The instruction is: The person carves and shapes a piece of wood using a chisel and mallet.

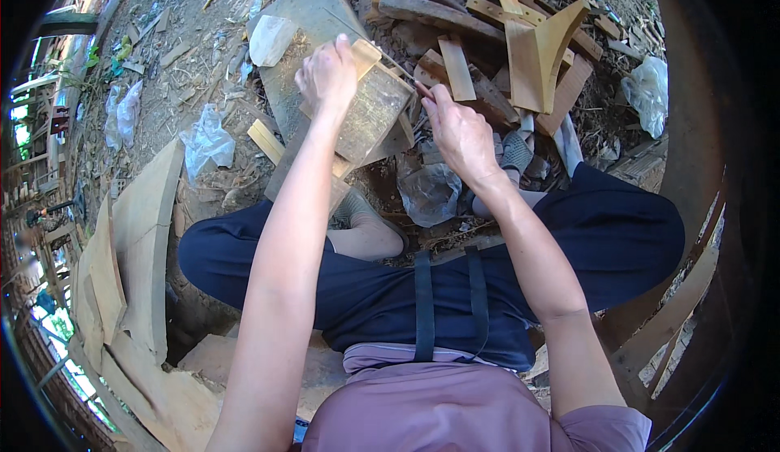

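Note:
My left hand (325, 78) grips a small light wooden piece (366, 56) on a weathered board (370, 115), its fingers curled at the piece’s edge. The board rests over other planks (288, 90) between my bent legs. Just right of the board, my right hand (459, 131) is closed on a thin stick-like object (422, 89) that reaches toward the board’s edge; its far end is hard to make out. A pale wooden strip (264, 139) lies below my left hand, partly under the board.
A pile of wooden offcuts (528, 62) lies ahead right. Crumpled plastic bags (207, 139) are scattered on littered dirt ground (171, 54). Large pale boards (142, 249) stand at my left, and curved dark and tan panels (674, 306) are at my right.

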The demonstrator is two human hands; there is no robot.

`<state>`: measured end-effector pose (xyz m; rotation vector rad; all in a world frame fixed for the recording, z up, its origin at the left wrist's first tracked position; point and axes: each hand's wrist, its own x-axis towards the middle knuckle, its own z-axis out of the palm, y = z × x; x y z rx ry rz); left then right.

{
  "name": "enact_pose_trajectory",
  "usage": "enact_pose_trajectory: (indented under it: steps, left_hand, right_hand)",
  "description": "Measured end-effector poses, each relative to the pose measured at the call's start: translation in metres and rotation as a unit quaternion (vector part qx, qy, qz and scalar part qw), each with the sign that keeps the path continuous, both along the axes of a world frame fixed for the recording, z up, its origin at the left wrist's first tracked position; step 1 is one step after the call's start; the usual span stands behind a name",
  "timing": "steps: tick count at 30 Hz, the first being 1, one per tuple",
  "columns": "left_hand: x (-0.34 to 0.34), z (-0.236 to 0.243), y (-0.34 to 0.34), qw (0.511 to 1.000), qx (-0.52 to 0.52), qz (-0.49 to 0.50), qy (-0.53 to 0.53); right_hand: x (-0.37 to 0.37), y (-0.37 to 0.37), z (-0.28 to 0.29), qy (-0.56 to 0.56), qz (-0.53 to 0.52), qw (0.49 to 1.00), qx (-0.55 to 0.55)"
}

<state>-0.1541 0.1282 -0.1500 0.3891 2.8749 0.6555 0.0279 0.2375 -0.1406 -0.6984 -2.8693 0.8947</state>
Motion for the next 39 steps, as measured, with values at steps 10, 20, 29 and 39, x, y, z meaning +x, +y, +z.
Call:
enact_pose_trajectory:
  steps: [10, 20, 29, 39]
  left_hand:
    - [0.015, -0.021, 0.021, 0.991, -0.080, 0.046, 0.097]
    - [0.017, -0.018, 0.020, 0.990, -0.082, 0.043, 0.110]
    - [0.016, -0.013, 0.018, 0.995, -0.064, 0.041, 0.065]
    - [0.018, -0.013, 0.018, 0.995, -0.045, 0.050, 0.073]
  right_hand:
    - [0.001, -0.001, -0.018, 0.054, 0.024, 0.988, 0.145]
    - [0.006, 0.000, -0.013, 0.029, 0.039, 0.988, 0.147]
    - [-0.002, 0.003, 0.000, -0.048, 0.018, 0.998, 0.042]
    - [-0.003, 0.000, -0.001, -0.058, 0.034, 0.995, 0.072]
